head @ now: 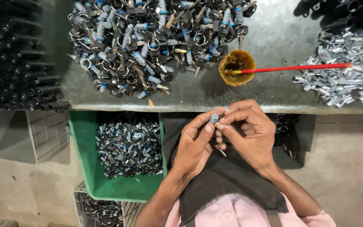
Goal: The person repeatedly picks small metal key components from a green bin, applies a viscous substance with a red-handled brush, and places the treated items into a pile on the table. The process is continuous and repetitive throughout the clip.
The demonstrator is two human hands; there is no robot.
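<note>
My left hand (196,145) and my right hand (248,130) meet over my lap, just below the table's front edge. Together they pinch a small grey lock cylinder (214,118) between the fingertips. A thin key blade pokes out below my left fingers. A dark cloth (227,180) covers my lap under both hands. A big heap of keys, rings and grey cylinders (148,42) lies on the grey metal table (274,38) beyond my hands.
A small amber bowl of grease (236,67) holds a red stick (299,67). Shiny metal clips (349,67) pile up at the right. Black tubes (13,54) are stacked at the left. A green bin (80,130) of assembled parts sits below left, above a crate (99,210).
</note>
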